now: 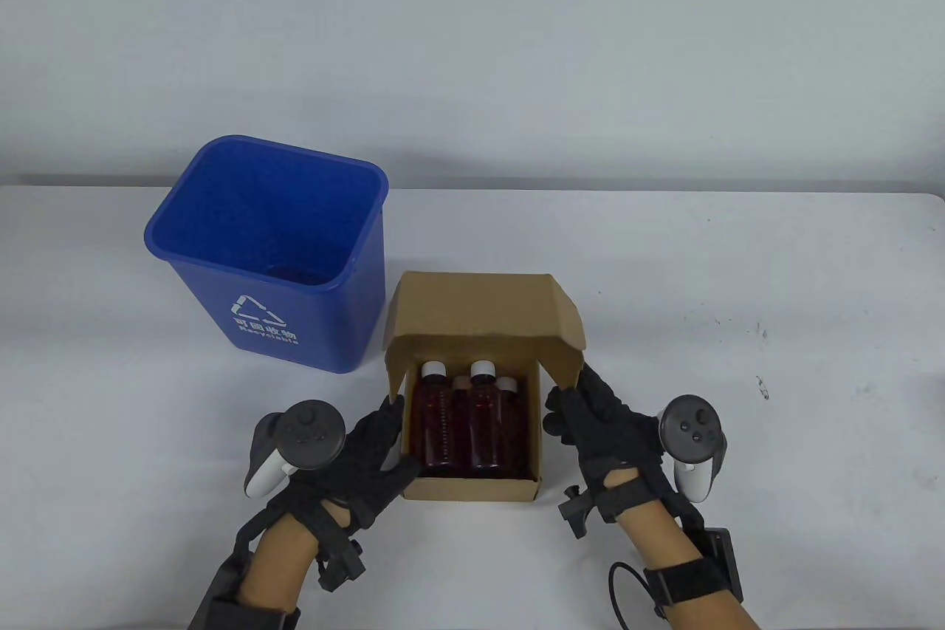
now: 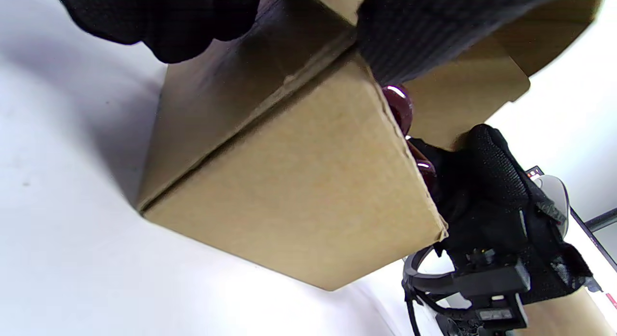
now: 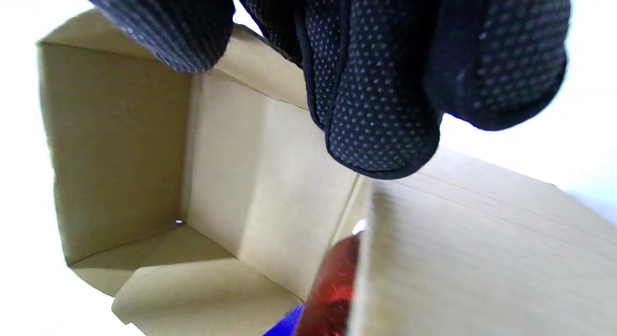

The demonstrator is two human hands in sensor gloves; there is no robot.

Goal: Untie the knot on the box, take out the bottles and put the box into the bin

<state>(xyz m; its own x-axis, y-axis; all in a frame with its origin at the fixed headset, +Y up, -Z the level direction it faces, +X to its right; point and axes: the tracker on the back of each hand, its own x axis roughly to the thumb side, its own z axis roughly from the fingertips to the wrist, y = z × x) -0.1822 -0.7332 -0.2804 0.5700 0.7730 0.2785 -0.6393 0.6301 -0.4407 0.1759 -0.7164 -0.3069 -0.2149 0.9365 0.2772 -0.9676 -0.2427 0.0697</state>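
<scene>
You've got plain brown corrugated cardboard here: the box [image 1: 472, 486] is matt, its cut edges rough. Inside it, the bottles [image 1: 472, 423] look like glossy dark-red translucent plastic or glass, I can't tell which, under smooth white caps. Your left hand [image 1: 373, 456] and right hand [image 1: 602, 430] wear black knit cloth, rubbery dots on the fingertips [image 3: 381, 133]. The blue bin [image 1: 273, 253] is smooth plastic; the table [image 1: 738, 290] matt white.
</scene>
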